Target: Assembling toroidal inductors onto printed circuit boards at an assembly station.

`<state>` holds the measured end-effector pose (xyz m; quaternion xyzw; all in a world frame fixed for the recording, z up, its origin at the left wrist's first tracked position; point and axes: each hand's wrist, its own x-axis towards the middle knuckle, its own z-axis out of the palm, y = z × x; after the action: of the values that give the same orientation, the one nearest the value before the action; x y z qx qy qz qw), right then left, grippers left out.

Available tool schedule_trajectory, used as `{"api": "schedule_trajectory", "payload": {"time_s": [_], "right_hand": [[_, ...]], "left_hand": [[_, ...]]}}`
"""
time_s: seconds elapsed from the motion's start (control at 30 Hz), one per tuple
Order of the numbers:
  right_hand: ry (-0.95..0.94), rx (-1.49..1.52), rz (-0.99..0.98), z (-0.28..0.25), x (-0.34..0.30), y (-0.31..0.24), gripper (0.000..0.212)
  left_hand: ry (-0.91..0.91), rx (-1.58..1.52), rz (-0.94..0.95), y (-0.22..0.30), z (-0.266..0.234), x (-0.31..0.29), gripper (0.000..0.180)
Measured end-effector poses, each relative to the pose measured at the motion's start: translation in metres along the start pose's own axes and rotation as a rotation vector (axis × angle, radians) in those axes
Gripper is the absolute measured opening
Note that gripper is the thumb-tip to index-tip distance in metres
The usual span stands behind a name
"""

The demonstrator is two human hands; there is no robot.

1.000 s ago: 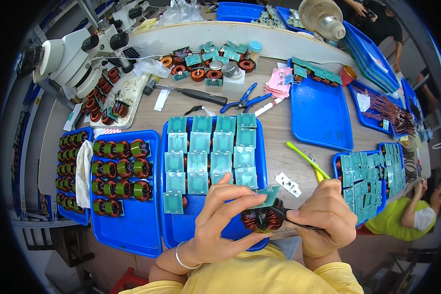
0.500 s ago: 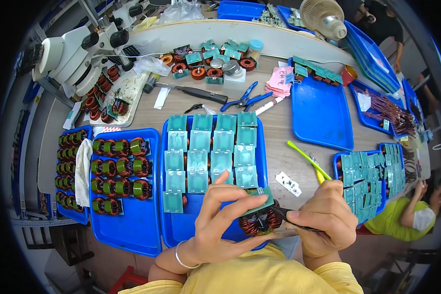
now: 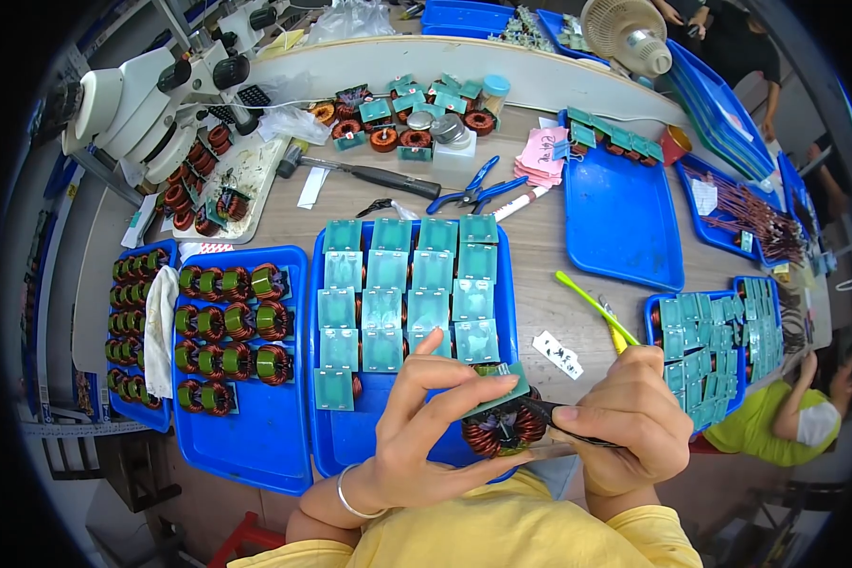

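Observation:
Above the front edge of the bench, my left hand (image 3: 421, 426) grips a copper-wound toroidal coil (image 3: 490, 434) joined to a small green circuit board (image 3: 506, 381). Its fingers press on the board and beneath the coil. My right hand (image 3: 630, 421) is closed round dark tweezers (image 3: 577, 434), whose tips reach the coil's side just under the board. The exact contact point is too small to make out. Behind my hands, a blue tray (image 3: 350, 431) holds rows of similar coils with their green boards facing up.
Further left, another blue tray (image 3: 246, 454) carries coils with green bands. A bright green-handled tool (image 3: 587, 295) and a white paper scrap (image 3: 557, 355) lie near my right hand. Blue pliers (image 3: 469, 194), a hammer (image 3: 360, 175) and a microscope (image 3: 133, 118) are farther back. Another person (image 3: 786, 417) sits at right.

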<state>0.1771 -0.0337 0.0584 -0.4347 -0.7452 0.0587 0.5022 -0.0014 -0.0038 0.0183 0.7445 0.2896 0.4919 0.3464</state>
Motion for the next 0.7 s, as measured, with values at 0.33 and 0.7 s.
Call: {"api": "schedule_trajectory", "payload": {"time_s": [0.33,0.7], "right_hand": [[-0.047,-0.037,0.0,-0.0013,-0.0012,-0.004,0.031],[0.022,-0.066,0.014,0.0066,-0.0016,-0.0048,0.014]], "left_hand": [[0.013,0.016,-0.022,0.0001,0.0004,-0.0006,0.061],[0.026,0.029,-0.036,-0.0006,0.0,-0.0009,0.061]]}}
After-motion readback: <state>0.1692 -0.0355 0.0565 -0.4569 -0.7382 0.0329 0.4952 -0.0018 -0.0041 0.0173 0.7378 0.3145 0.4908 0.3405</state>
